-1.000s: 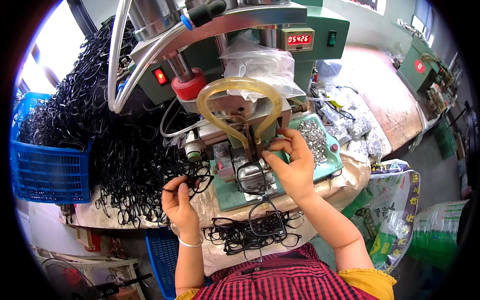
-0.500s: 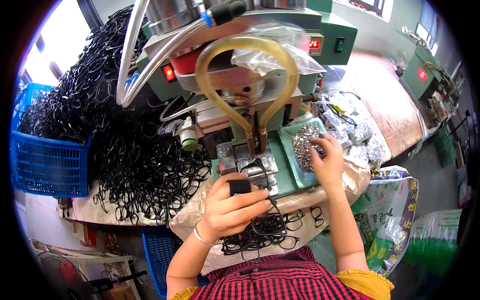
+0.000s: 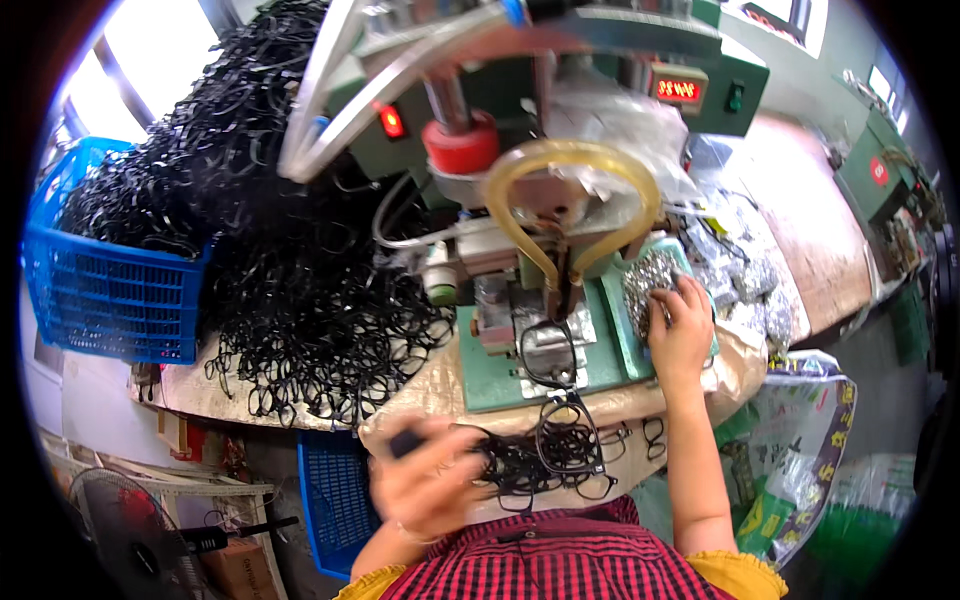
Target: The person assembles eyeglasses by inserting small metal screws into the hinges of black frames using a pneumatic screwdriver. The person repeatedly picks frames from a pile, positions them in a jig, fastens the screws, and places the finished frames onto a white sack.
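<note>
My left hand (image 3: 430, 482) is blurred by motion, low over my lap, with a dark piece of a black eyeglass frame (image 3: 403, 441) in its fingers. Just to its right lies a small heap of black eyeglass frames (image 3: 545, 462). My right hand (image 3: 682, 328) rests with curled fingers on a heap of small shiny metal parts (image 3: 648, 278) in a green tray; whether it grips any is hidden. One black frame (image 3: 545, 352) lies on the fixture of the green press machine (image 3: 520, 372), under a yellowish tube loop (image 3: 572, 158).
A big tangle of black frames (image 3: 300, 300) covers the bench to the left and spills from a blue crate (image 3: 105, 300). Another blue crate (image 3: 335, 500) stands below the bench. Bags of shiny parts (image 3: 745, 270) lie at the right, a fan (image 3: 120, 530) at lower left.
My left hand has come down from the machine's fixture toward my lap with a black frame. My right hand left the fixture and went to the heap of metal parts.
</note>
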`<action>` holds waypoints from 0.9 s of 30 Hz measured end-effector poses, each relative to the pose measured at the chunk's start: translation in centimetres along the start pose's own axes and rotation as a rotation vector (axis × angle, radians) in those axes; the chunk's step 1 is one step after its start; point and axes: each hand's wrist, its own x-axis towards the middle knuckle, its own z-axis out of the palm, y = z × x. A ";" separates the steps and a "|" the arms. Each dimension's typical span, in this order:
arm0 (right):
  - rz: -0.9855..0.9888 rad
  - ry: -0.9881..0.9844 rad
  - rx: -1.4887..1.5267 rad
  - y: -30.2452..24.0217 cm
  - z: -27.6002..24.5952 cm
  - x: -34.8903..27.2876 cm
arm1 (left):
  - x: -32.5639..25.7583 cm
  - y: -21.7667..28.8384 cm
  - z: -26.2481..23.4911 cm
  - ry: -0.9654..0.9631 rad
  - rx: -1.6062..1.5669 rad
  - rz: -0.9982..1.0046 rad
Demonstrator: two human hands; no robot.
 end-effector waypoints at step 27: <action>0.310 -0.221 0.799 -4.0 -5.3 1.0 | 3.3 -12.4 1.6 0.259 -0.535 -1.084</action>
